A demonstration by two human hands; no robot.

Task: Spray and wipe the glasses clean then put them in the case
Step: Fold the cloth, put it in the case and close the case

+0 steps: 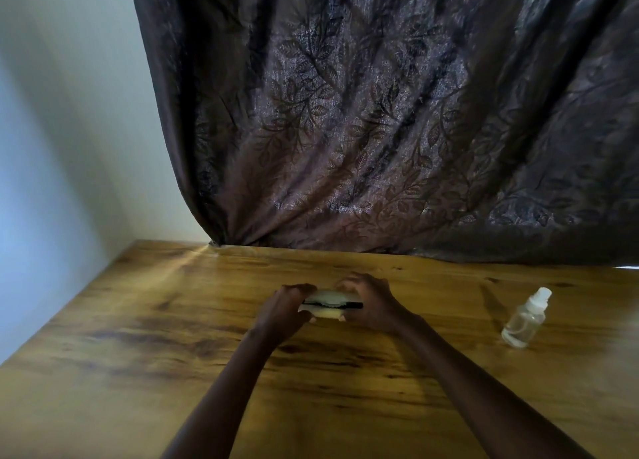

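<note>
Both hands meet over the middle of the wooden tabletop (138,372), toward its far edge. The left hand (287,308) and right hand (371,306) each have their grip closed on an end of a pale case (326,305), a dark slit showing along its length; whether the glasses are inside is unclear. A clear spray bottle (525,318) stands near the right edge, well apart. A dark leaf-patterned curtain (380,112) hangs behind.

Dark leaf-patterned curtain (380,112) behind wooden table (138,372), pale wall (69,112) left.
</note>
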